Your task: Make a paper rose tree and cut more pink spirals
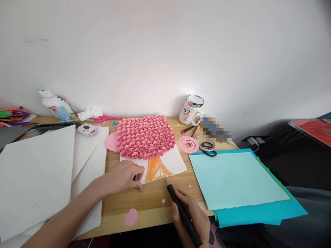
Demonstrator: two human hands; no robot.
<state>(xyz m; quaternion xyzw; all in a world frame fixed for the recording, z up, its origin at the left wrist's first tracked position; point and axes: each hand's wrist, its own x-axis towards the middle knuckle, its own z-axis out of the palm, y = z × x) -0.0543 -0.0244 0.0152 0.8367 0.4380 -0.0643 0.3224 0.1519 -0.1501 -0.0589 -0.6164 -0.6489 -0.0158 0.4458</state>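
Observation:
A white sheet of paper (177, 160) lies on the desk, its upper part covered by rows of rolled pink paper flowers (144, 137). Below the flowers, an orange tree-trunk shape (157, 168) is coloured in, with white gaps near its bottom. My right hand (192, 217) grips a black marker (182, 210) with an orange end; its grey tip is at the trunk's lower right edge. My left hand (130, 175) rests at the sheet's lower left corner, fingers curled, with a small dark thing partly showing between them.
White sheets (38, 179) and a correction-tape-like white case (87, 129) lie left. Behind are a tilted bottle (57, 105), pink scissors (104, 119) and a mug (186, 113). Right lie a pink paper spiral (188, 144), black-handled scissors (208, 146) and pale blue paper (238, 179).

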